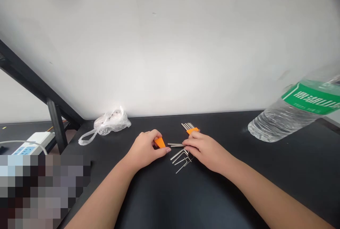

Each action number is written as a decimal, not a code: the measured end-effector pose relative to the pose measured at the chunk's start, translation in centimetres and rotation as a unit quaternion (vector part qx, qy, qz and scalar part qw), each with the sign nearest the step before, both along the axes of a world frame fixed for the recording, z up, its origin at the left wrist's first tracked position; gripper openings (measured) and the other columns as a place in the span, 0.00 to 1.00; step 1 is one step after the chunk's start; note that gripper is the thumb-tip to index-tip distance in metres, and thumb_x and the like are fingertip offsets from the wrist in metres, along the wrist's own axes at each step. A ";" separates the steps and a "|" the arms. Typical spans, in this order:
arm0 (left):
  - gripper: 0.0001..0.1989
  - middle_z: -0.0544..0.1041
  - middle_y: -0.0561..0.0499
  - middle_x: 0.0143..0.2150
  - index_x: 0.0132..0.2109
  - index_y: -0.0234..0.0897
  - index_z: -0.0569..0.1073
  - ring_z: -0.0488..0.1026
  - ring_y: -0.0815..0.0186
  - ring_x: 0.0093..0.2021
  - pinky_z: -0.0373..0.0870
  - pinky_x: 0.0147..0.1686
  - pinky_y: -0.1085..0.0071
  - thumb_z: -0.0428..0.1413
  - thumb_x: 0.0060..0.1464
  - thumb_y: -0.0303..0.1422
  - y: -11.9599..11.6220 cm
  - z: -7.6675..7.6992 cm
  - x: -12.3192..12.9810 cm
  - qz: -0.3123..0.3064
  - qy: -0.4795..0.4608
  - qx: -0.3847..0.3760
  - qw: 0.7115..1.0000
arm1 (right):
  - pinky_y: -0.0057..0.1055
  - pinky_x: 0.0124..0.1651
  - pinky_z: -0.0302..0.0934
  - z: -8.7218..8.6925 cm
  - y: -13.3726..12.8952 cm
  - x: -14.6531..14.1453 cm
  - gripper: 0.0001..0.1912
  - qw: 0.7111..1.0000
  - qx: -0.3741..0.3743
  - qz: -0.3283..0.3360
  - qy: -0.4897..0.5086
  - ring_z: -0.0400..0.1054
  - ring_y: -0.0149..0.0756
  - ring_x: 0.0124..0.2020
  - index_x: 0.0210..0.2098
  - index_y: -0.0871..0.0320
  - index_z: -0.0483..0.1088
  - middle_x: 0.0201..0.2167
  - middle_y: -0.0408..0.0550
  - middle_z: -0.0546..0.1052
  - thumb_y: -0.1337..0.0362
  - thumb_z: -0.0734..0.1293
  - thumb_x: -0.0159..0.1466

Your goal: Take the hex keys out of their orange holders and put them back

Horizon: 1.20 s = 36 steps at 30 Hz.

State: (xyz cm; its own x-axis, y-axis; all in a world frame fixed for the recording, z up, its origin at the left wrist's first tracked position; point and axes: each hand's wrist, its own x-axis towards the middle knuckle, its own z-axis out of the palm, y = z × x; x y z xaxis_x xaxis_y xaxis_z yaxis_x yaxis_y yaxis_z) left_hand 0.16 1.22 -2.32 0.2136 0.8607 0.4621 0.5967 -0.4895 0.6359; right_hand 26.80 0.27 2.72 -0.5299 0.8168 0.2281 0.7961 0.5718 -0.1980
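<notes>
My left hand (145,149) is closed around a small orange hex key holder (160,142), its thumb stretched along the near side. Thumb and fingers of my right hand (205,149) pinch the end of a silver hex key (176,146), which points left toward the holder. Whether one or two keys are in that pinch I cannot tell. Just below lie several loose L-shaped hex keys (182,160) of different sizes on the black table (164,193). Beyond my right hand's fingers is a second orange holder (193,130) with several hex keys standing out of it side by side.
A large water bottle (297,108) with a green label stands at the right, tilted in view. At the back left lies a clear plastic bag (111,122) with something in it. A white power strip (34,144) and a black metal frame (55,122) are farther left.
</notes>
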 end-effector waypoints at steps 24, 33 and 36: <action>0.22 0.78 0.56 0.32 0.44 0.42 0.74 0.73 0.67 0.31 0.67 0.32 0.70 0.65 0.51 0.52 0.3 -0.1 0.1 0.006 0.006 -0.010 1.000 | 0.35 0.40 0.61 -0.1 0.0 -0.9 0.16 0.976 0.167 0.035 -0.138 0.66 0.37 0.36 0.42 0.57 0.78 0.39 0.50 0.73 0.76 0.59 0.68; 0.21 0.79 0.56 0.31 0.44 0.42 0.74 0.73 0.68 0.30 0.68 0.31 0.71 0.65 0.51 0.51 0.3 -0.2 0.2 -0.006 -0.010 -0.011 1.000 | 0.32 0.35 0.60 0.0 -0.9 -1.8 0.13 0.984 0.108 0.066 -0.129 0.66 0.33 0.32 0.42 0.57 0.77 0.38 0.48 0.72 0.74 0.61 0.69; 0.21 0.79 0.56 0.31 0.44 0.42 0.74 0.73 0.67 0.30 0.68 0.31 0.71 0.65 0.51 0.51 0.3 -0.2 0.2 -0.007 -0.012 -0.014 1.000 | 0.32 0.34 0.60 0.3 -0.9 -1.3 0.14 0.986 0.086 0.061 -0.125 0.66 0.32 0.30 0.43 0.56 0.77 0.38 0.48 0.73 0.73 0.61 0.70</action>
State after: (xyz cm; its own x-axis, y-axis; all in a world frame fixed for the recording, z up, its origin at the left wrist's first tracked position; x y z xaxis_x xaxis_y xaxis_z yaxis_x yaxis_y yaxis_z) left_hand 0.32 1.48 -2.52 0.2142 0.8709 0.4423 0.5741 -0.4786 0.6643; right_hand 25.47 -0.59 3.03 -0.6790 0.7043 0.2073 0.7312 0.6741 0.1048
